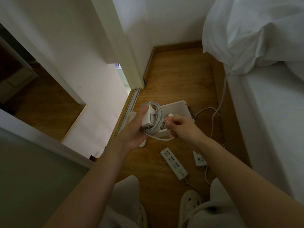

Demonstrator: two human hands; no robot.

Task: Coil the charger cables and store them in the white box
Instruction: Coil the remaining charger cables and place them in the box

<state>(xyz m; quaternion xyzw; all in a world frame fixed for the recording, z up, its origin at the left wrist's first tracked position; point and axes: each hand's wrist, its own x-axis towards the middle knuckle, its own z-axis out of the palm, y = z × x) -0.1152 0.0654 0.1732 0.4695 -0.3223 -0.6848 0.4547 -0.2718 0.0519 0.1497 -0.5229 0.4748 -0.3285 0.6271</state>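
My left hand (134, 129) holds a white charger brick (148, 118) with its white cable (158, 112) looped in coils around it, above the floor. My right hand (182, 127) pinches the loose end of that cable just right of the coil, and a strand of the cable curves under my fingers. Beneath both hands sits the white box (176, 108), open on the wooden floor and partly hidden by the hands. Its lid (142, 144) seems to lie under my left hand.
Two white power strips (173, 162) (199, 158) lie on the floor in front of my feet. A white cord (221, 99) runs from the bed down across the floor. The bed (266, 104) stands at the right, a wall and a door frame (130, 51) at the left.
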